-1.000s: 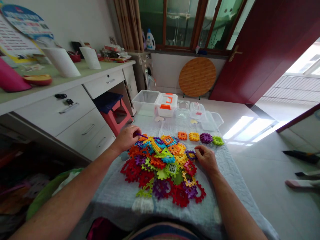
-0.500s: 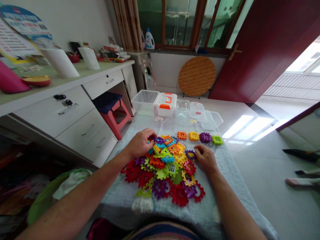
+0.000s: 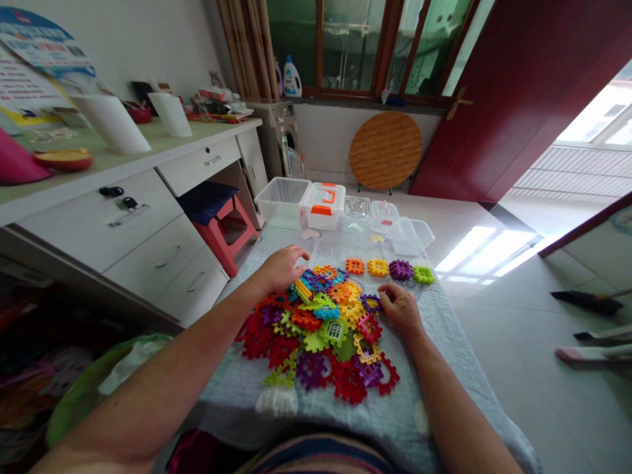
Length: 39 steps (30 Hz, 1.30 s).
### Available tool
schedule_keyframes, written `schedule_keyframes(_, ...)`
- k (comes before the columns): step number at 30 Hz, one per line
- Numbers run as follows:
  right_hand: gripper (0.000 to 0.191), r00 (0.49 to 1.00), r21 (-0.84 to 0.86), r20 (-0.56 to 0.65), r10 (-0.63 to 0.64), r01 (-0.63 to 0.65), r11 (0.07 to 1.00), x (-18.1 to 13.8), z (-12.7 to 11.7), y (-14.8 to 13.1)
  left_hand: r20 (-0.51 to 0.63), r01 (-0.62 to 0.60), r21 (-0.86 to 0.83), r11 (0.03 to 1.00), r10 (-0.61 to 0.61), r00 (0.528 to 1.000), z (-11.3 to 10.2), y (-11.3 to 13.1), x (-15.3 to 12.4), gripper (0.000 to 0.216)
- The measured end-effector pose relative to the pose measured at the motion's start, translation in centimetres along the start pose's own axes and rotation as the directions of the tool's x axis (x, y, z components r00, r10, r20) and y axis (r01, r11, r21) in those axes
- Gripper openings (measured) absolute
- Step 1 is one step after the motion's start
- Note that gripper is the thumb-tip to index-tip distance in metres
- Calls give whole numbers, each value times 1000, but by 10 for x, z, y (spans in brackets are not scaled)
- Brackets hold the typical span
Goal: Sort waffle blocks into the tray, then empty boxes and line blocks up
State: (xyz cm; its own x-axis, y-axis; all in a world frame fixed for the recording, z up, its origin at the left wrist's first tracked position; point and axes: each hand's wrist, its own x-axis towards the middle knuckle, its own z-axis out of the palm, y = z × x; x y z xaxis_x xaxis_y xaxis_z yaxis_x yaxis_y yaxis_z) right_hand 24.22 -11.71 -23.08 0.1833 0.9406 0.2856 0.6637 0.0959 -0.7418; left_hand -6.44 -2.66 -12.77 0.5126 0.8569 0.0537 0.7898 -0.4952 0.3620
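Note:
A heap of colourful plastic interlocking building pieces (image 3: 316,329) lies on the cloth-covered table, in red, green, yellow, orange, blue and purple. Over its back left edge hovers my left hand (image 3: 282,268), thumb and fingers apart, with nothing between them. Below its fingertips a purple piece (image 3: 320,284) rests on the heap. My right hand (image 3: 402,308) is at the heap's right side, its fingers curled at the edge of a dark purple window-shaped piece (image 3: 371,303). Behind the heap, a row holds an orange piece (image 3: 355,266), a yellow piece (image 3: 378,267), a purple piece (image 3: 401,269) and a green piece (image 3: 423,274).
At the table's far end stand a clear open bin (image 3: 281,197), a lidded box with orange clips (image 3: 323,207) and smaller clear containers (image 3: 356,209). A red stool (image 3: 224,230) and a white desk (image 3: 143,217) are on the left. A round wooden tabletop (image 3: 385,150) leans against the wall.
My left hand has lifted off the heap and opened, leaving the purple piece there. My right hand stays by the dark purple piece. The view has shifted slightly.

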Motion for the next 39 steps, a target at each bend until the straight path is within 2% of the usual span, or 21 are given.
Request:
schedule_keyframes(2, 22, 1000, -7, 1, -2, 2, 1000, 0, 0, -1, 103, 91, 130, 987, -105, 989, 4, -2, 12, 37)
schedule_keyframes(5, 22, 1000, -11, -6, -2, 2, 1000, 0, -1, -2, 245, 123, 209, 970, -174, 954, 12, -3, 29, 38)
schedule_keyframes(9, 23, 1000, -11, -9, -3, 3, 1000, 0, -1, -1, 299, 131, 257, 957, -208, 931, 18, 2, 41, 33)
schedule_keyframes(15, 23, 1000, -14, -1, 5, -5, 1000, 1, 0, 0, 231, 125, 345, 930, -213, 949, 12, 10, 37, 43)
schedule_keyframes(20, 23, 1000, -13, -12, 0, -1, 1000, 2, 0, -1, -22, 152, 310, 939, -153, 988, 4, 14, 24, 55)
schedule_keyframes(22, 22, 1000, -16, -15, 6, -6, 1000, 2, 0, -2, -64, 131, 280, 951, -117, 991, 6, 23, 18, 58)
schedule_keyframes(25, 22, 1000, -11, -15, 10, -10, 1000, 1, -1, -3, 16, 64, 308, 949, -73, 997, 17, 43, 10, 51)
schedule_keyframes(29, 22, 1000, -7, -20, 6, -6, 1000, 1, -1, -4, 143, 49, 365, 930, -109, 984, 28, 63, 6, 38)
schedule_keyframes(35, 22, 1000, -17, -11, 9, -10, 1000, 2, 0, -2, 132, 125, 370, 921, -185, 974, 31, 70, 14, 48)
schedule_keyframes(39, 22, 1000, -9, -7, 13, -13, 1000, 2, 0, -1, 177, 148, 365, 919, -225, 958, 40, 74, 22, 45)
